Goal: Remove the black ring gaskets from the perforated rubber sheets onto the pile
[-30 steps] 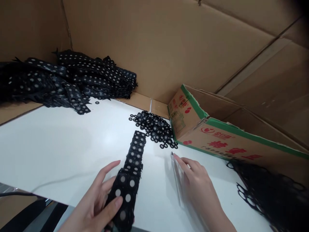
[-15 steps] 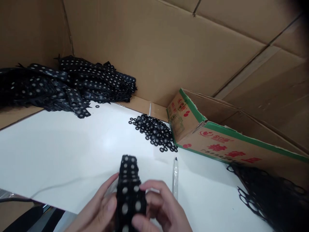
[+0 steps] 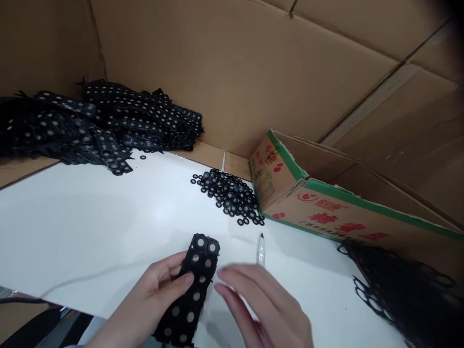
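Left hand (image 3: 155, 290), bottom centre of frame: thumb and fingers closed on a black punched strip (image 3: 192, 285) with pale round dots, held over the white tabletop (image 3: 90, 217). Right hand (image 3: 264, 304), just right of the strip: fingers extended, loosely spread, holding nothing, not touching the strip. A clear pen (image 3: 260, 251) lies just beyond its fingertips. Loose black rings (image 3: 228, 193) heaped mid-frame against a green-edged carton (image 3: 326, 208). Pile of dotted strips (image 3: 90, 125) upper left. Black punched-out webbing (image 3: 406, 290) lower right.
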Motion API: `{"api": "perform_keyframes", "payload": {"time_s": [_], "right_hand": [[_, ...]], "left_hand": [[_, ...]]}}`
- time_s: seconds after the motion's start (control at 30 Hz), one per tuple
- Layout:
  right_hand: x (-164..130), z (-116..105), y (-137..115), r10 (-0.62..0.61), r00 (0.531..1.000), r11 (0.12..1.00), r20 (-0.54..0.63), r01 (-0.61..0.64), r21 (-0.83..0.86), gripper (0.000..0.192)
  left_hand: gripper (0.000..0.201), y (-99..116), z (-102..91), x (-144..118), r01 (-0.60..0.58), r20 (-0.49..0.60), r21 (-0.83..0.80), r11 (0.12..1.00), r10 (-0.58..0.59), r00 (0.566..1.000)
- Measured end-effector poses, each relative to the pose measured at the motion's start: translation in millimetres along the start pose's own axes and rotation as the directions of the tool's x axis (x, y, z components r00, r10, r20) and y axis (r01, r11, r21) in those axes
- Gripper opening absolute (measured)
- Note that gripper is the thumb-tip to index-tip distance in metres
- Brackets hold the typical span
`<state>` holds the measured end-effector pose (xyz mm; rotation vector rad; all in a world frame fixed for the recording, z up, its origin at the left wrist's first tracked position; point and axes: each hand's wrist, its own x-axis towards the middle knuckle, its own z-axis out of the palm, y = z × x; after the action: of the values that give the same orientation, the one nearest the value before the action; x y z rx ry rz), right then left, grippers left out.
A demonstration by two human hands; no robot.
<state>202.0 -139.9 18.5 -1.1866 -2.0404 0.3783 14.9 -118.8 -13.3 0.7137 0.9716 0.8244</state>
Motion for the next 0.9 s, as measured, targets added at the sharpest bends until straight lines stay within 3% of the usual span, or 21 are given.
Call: {"api": "perform_keyframes", "payload": {"time_s": [0.03, 0.07, 0.17, 0.3, 0.47, 0.57, 0.7, 0.8, 0.9], "right_hand": [[9.3, 0.1, 6.0, -0.139, 0.988, 0.99, -0.065, 0.137, -0.041, 0.024], [18.1, 1.4, 11.5, -0.195, 0.978, 0.98, -0.075, 0.19, -0.063, 0.023], [37.2, 8.6, 23.6, -0.183, 0.983, 0.983, -0.019, 0.183, 0.014, 0.019], [46.8, 11.8, 31.5, 0.037, 0.987, 0.978, 0.158, -0.068, 0.195, 0.015], [54.3, 4.5, 39.1, 0.217, 0.911, 0.889, 0.351, -0.333, 0.316, 0.015], [57.6, 1.4, 42.6, 0.279, 0.872, 0.834, 0.403, -0.427, 0.348, 0.015], [63.8, -2.5, 51.3, 0.345, 0.889, 0.826, 0.302, -0.44, 0.353, 0.015], [76.4, -9.3, 71.6, 0.344, 0.938, 0.901, 0.052, -0.345, 0.264, 0.024], [93.6, -16.5, 99.5, 0.33, 0.936, 0.938, -0.126, -0.309, 0.159, 0.028]], "left_hand": [[0.033, 2.0, 0.8, 2.3, -0.027, 0.031, 0.065, 0.998, 0.025, 0.999], [0.031, 4.3, 1.9, 4.5, -0.06, 0.063, 0.12, 0.991, 0.053, 0.997], [0.028, 9.8, 6.5, 10.5, -0.139, 0.138, 0.233, 0.962, 0.108, 0.985], [0.021, 7.0, 8.9, 15.1, -0.169, 0.103, 0.381, 0.909, 0.14, 0.985], [0.026, 0.3, 6.1, 14.7, -0.219, 0.121, 0.59, 0.777, 0.183, 0.976], [0.027, 1.2, 5.7, 14.0, -0.259, 0.17, 0.585, 0.768, 0.196, 0.966], [0.025, 4.9, 5.8, 15.9, -0.175, 0.152, 0.535, 0.826, 0.109, 0.982], [0.028, 5.9, 3.7, 17.3, -0.055, 0.073, 0.504, 0.862, 0.021, 0.997], [0.028, 4.1, -0.7, 18.3, -0.023, 0.035, 0.403, 0.915, 0.01, 0.999]]}}
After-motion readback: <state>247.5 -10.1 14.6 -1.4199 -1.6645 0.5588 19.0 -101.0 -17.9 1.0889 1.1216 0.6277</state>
